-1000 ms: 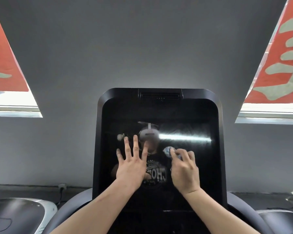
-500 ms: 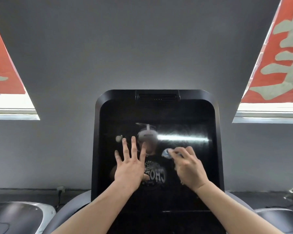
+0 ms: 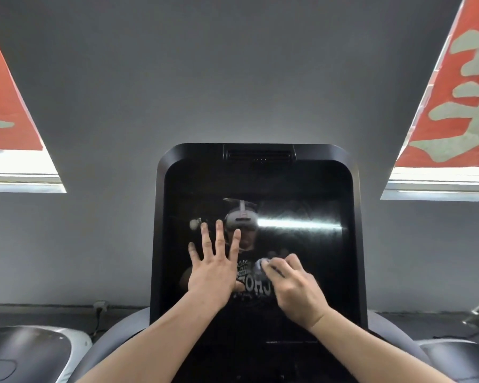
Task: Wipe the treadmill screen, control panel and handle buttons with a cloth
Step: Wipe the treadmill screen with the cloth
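Red banners (image 3: pixel 459 87) flank the screen (image 3: pixel 302 189); your left hand (image 3: pixel 210 275) lies spread on it, your right hand (image 3: pixel 293 288) pinching the cloth (image 3: pixel 261 265) at its fingertips.

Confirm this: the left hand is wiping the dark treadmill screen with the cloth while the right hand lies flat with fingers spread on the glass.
Not right: the hands are swapped. In the head view the right hand grips the cloth on the treadmill screen, while the left hand lies flat with fingers spread.
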A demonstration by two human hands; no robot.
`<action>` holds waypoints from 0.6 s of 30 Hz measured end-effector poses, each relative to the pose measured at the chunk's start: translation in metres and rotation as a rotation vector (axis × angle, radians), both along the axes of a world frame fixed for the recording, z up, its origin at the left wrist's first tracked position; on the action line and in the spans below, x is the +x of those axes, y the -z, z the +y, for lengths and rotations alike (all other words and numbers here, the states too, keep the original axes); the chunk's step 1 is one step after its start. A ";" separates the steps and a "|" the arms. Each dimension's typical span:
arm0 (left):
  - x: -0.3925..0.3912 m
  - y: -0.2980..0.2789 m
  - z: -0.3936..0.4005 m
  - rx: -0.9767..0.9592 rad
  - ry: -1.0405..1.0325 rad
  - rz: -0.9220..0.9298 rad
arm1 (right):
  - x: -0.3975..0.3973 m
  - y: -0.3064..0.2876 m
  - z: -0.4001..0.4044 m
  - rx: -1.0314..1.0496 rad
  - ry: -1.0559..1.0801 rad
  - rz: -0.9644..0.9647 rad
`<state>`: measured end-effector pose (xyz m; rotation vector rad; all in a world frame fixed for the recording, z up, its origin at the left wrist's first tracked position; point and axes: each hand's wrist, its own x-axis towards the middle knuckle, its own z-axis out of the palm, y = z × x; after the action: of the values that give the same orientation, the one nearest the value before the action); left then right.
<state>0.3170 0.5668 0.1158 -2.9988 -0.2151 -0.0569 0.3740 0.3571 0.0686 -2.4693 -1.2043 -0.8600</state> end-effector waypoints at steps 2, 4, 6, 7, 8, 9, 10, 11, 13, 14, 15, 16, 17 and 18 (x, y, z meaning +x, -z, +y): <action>0.000 -0.001 0.000 0.005 0.004 0.002 | 0.016 -0.012 -0.013 -0.109 -0.063 -0.017; 0.001 -0.003 -0.001 0.007 0.005 0.018 | 0.039 -0.024 -0.025 0.069 0.091 0.003; 0.001 -0.003 -0.001 0.004 0.004 0.022 | 0.035 -0.019 -0.020 0.233 0.250 0.075; 0.000 -0.002 0.000 0.003 0.003 0.019 | 0.022 -0.010 -0.009 0.216 0.246 0.073; 0.000 -0.001 0.000 0.000 0.000 0.015 | 0.006 -0.003 0.000 0.138 0.163 0.047; -0.001 -0.001 0.000 -0.003 -0.003 0.011 | -0.002 0.003 0.001 0.037 0.057 0.008; -0.001 -0.001 0.000 -0.003 -0.002 0.008 | 0.000 0.001 -0.003 -0.031 -0.005 -0.004; 0.000 -0.001 -0.001 -0.001 0.001 0.009 | 0.009 -0.006 -0.010 -0.037 0.005 0.001; 0.000 -0.004 -0.001 -0.004 0.001 0.024 | 0.030 -0.014 -0.020 0.129 0.169 0.028; 0.000 -0.004 -0.001 -0.005 -0.002 0.031 | 0.030 -0.014 -0.019 0.214 0.256 0.067; 0.000 -0.003 -0.001 -0.005 -0.003 0.030 | 0.023 -0.009 -0.013 0.250 0.301 0.090; 0.000 -0.003 -0.001 -0.006 -0.004 0.024 | 0.010 -0.001 -0.004 0.220 0.281 0.097; -0.001 -0.002 0.000 -0.008 -0.006 0.016 | -0.004 0.006 0.004 0.131 0.197 0.075; 0.000 -0.001 -0.001 -0.009 -0.006 0.009 | -0.010 0.011 0.005 0.032 0.088 0.018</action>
<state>0.3167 0.5662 0.1171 -3.0067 -0.2239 -0.0419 0.3636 0.3622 0.0571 -2.5151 -1.0745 -0.8713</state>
